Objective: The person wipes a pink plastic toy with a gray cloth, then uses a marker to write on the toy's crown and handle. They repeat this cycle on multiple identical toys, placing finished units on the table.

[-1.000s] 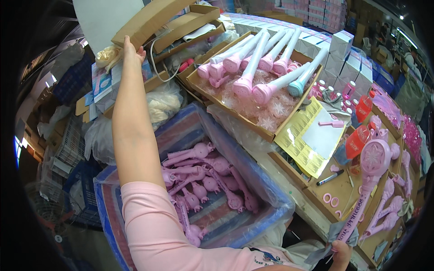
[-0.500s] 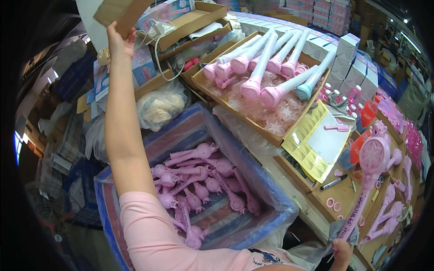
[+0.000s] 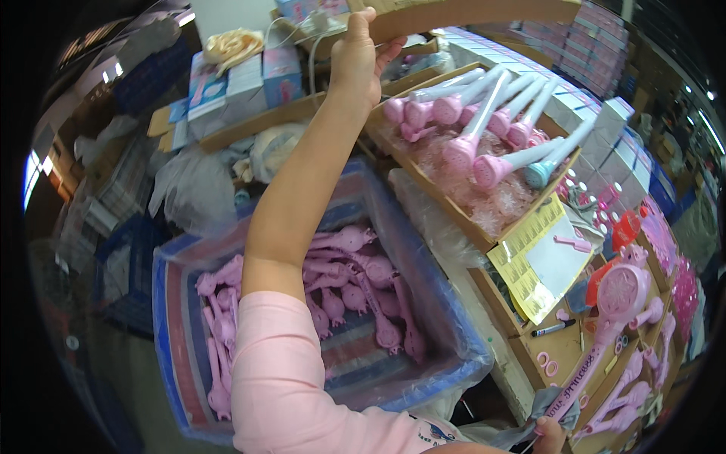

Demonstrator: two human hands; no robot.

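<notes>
My left hand (image 3: 358,66) is raised at the top of the head view, its fingers closed on the edge of a brown cardboard piece (image 3: 484,13), probably a tray or box part, cut off by the frame. At the lower right my right hand (image 3: 550,435) grips a pink toy wand (image 3: 622,293) by its lower handle. The wand is tilted, its round, snowflake-patterned head up. A grey cloth (image 3: 546,401) is bunched around the handle beside my fingers. Below my left arm stands a blue-rimmed, plastic-lined bin (image 3: 446,333) holding several pink wands (image 3: 386,333).
An open carton (image 3: 491,242) of white-handled wands (image 3: 484,113) stands behind the bin. A yellow sheet (image 3: 522,265), a black marker (image 3: 552,328) and pink rings (image 3: 547,365) lie at the right. Boxes (image 3: 242,91) and plastic bags (image 3: 197,193) crowd the left.
My left hand has swung to the right with the cardboard, now above the wand carton. The view has shifted, so the scene sits further right. The right hand still holds the wand.
</notes>
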